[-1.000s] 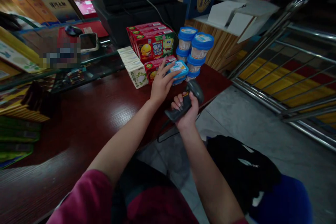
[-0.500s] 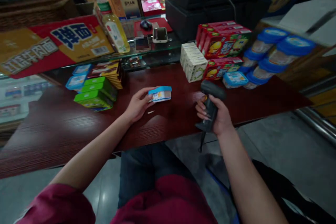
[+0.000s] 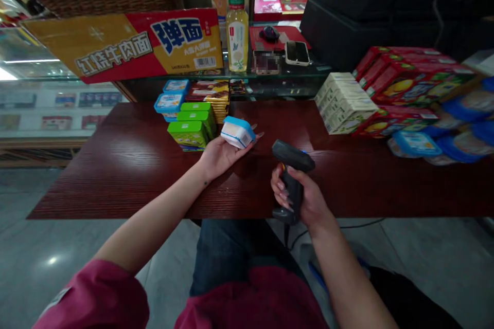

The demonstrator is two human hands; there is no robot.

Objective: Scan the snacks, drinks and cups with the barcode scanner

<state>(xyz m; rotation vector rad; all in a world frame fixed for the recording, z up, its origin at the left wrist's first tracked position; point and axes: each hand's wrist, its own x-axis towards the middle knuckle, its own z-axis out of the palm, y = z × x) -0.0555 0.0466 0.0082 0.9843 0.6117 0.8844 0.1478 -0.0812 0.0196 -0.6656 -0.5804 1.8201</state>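
Note:
My left hand (image 3: 224,157) holds a small white tub with a blue lid (image 3: 237,132), tipped so that a barcode on it faces right. The palm is turned up under the tub. My right hand (image 3: 299,190) is wrapped round the grip of a black barcode scanner (image 3: 293,156), whose head points left, toward the tub. Just left of the tub stand green boxes (image 3: 192,131), blue-lidded tubs (image 3: 170,103) and a stack of brown and yellow packets (image 3: 210,93).
A dark wooden counter (image 3: 135,180) spans the view. White-green cartons (image 3: 343,105), red boxes (image 3: 417,79) and blue-lidded tubs (image 3: 417,144) stand on the right. Behind are a noodle carton (image 3: 127,46), a bottle (image 3: 237,36), a phone (image 3: 297,53) and a mouse (image 3: 269,34).
The view has swung left. My left hand has turned palm up, rolling the tub so its barcode shows. The scanner, still in my right hand, is now nearer to the tub.

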